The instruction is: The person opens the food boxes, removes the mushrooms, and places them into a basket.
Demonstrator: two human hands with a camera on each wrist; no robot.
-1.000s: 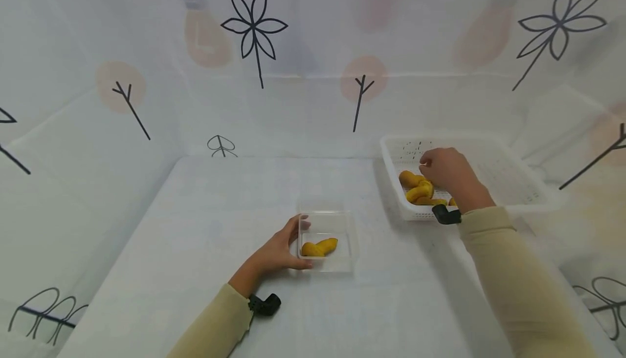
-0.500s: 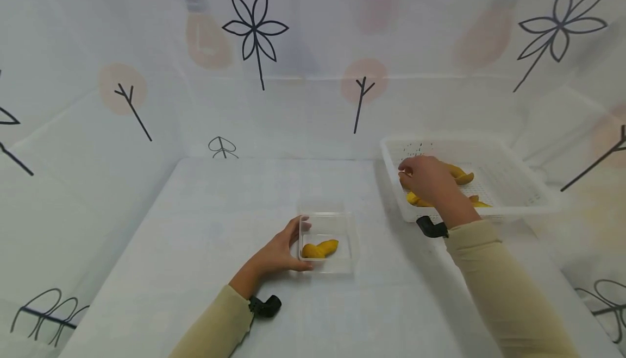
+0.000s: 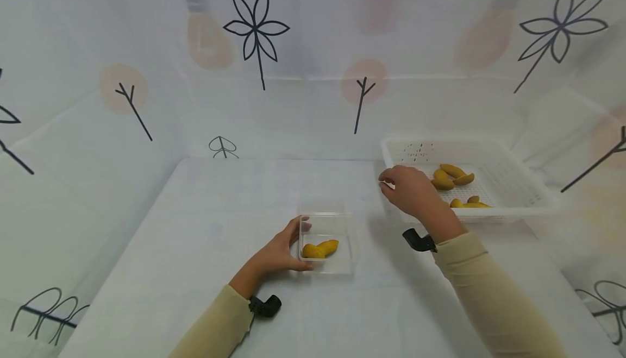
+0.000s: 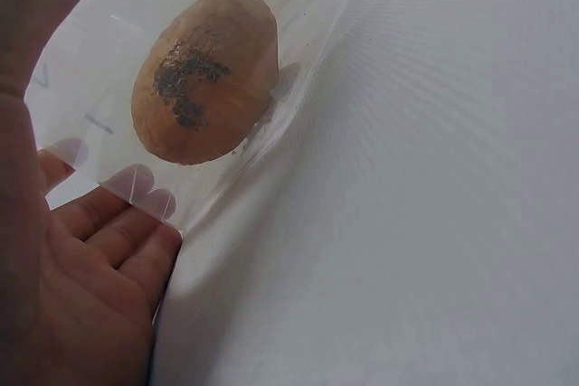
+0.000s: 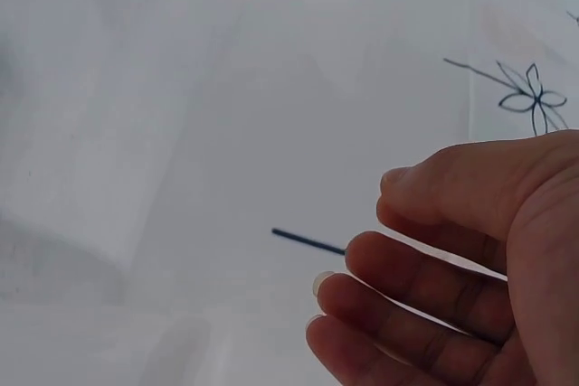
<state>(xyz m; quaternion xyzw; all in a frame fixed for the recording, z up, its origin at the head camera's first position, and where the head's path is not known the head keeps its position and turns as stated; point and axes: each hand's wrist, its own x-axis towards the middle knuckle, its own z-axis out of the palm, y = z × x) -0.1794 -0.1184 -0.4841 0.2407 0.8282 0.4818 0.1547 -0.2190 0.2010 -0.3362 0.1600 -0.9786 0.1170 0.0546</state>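
Observation:
My left hand grips the near-left side of a clear plastic box on the table, fingers at the back and thumb at the front. Two yellow fruit-like pieces lie inside it. Through the clear plastic, the left wrist view shows a brownish oval piece with a dark speckled patch. Over the left rim of a white basket hovers my right hand, fingers loosely bent and thumb near the fingertips. The right wrist view shows nothing held in that right hand.
Several yellow pieces lie in the perforated basket at the back right, some partly hidden by its front wall and my right hand. A white cloth with line-drawn plants covers the table and the walls behind and beside it.
My right hand has moved left and nearer across the basket to its left rim, uncovering more yellow pieces. The left hand and the box have stayed in place.

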